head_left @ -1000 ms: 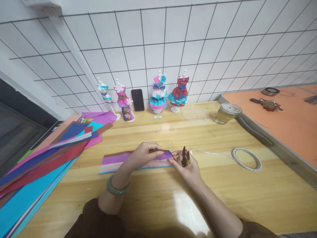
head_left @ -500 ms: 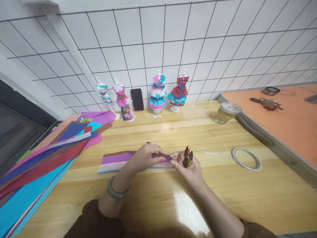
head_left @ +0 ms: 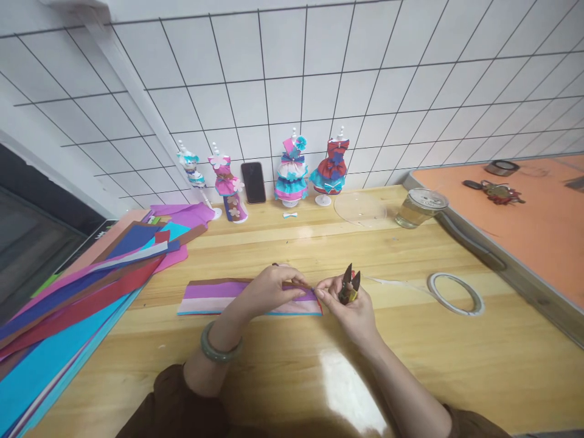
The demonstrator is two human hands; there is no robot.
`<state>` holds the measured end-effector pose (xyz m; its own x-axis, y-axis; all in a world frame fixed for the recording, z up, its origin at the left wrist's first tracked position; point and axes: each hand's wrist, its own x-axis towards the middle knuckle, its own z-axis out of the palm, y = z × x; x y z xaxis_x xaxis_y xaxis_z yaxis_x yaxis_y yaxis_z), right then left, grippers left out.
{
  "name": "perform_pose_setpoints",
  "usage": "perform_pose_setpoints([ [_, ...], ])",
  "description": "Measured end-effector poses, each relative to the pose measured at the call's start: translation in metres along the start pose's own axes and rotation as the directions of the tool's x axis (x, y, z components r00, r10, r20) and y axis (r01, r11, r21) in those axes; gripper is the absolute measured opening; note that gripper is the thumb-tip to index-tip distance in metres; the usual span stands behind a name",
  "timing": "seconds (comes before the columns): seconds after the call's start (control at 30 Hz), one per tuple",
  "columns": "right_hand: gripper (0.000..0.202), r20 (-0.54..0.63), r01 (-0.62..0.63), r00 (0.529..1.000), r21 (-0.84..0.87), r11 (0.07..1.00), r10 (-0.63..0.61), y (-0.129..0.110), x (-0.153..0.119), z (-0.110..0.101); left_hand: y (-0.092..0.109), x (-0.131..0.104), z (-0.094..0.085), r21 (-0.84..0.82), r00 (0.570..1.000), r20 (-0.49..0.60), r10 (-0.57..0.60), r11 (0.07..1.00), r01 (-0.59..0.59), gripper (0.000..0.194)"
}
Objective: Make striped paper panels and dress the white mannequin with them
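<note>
In the head view, we had a heap of coloured strips (head_left: 91, 322) along the left of the wooden table (head_left: 283, 377), while four small dressed mannequins (head_left: 292, 179) and a dark phone (head_left: 253, 182) stood at the far side by the tiled wall. A lidded cup (head_left: 417, 213) sat far right, and a tape roll (head_left: 479, 301) lay to the right, its white tail reaching toward our right hand (head_left: 358, 316). The striped strip (head_left: 205, 298) lay before us, its middle partly covered by our left hand (head_left: 269, 292). Our left thumb and forefinger were slightly apart at its far edge; we could not tell whether they pinched it. Our right thumb and forefinger pressed together at its far right corner, the other fingers curled round dark-bladed snips (head_left: 349, 287), points upward.
</note>
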<state>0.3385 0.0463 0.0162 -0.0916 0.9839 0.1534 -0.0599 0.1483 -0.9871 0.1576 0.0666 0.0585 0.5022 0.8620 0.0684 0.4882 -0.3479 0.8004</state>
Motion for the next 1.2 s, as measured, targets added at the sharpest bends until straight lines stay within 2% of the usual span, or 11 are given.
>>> perform_pose_setpoints([
  [0.13,0.032,-0.101,-0.075,0.992,0.011,0.997,0.076,0.000,0.004,-0.002,-0.001,0.000,-0.003,-0.040,1.000,0.020,-0.002,0.999,0.003,0.016],
  [0.27,0.033,-0.194,-0.166,0.969,-0.050,0.985,0.153,0.009,0.010,-0.005,-0.007,-0.001,-0.005,-0.209,0.993,0.040,-0.107,0.971,0.113,0.019],
  [0.33,0.036,-0.174,-0.165,0.974,-0.095,0.982,0.147,0.012,0.012,-0.006,-0.010,-0.002,-0.005,-0.263,0.987,0.027,-0.159,0.951,0.161,0.022],
  [0.43,0.034,-0.082,-0.159,0.985,-0.089,0.983,0.152,0.010,0.011,-0.004,-0.013,-0.002,-0.005,-0.286,0.981,0.001,-0.194,0.940,0.186,0.024],
  [0.6,0.036,0.076,-0.172,0.981,-0.070,0.983,0.177,0.007,0.005,0.004,-0.018,0.002,-0.001,-0.290,0.983,-0.059,-0.173,0.945,0.149,0.022],
  [0.9,0.032,0.072,-0.164,0.981,-0.186,0.969,0.180,0.022,0.009,0.004,-0.034,0.007,0.009,-0.236,0.977,-0.148,-0.152,0.965,0.115,0.025],
  [1.0,0.030,0.076,-0.161,0.980,-0.225,0.961,0.183,0.025,0.011,0.002,-0.038,0.008,0.011,-0.114,0.960,-0.253,-0.121,0.989,0.095,0.025],
  [1.1,0.027,0.055,-0.151,0.983,-0.280,0.948,0.174,0.031,0.013,-0.002,-0.041,0.010,0.013,0.168,0.907,-0.420,-0.035,0.979,0.116,0.024],
  [1.2,0.025,0.042,-0.147,0.984,-0.340,0.929,0.171,0.039,0.016,-0.006,-0.041,0.011,0.019,0.331,0.898,-0.439,0.022,0.934,0.139,0.019],
])
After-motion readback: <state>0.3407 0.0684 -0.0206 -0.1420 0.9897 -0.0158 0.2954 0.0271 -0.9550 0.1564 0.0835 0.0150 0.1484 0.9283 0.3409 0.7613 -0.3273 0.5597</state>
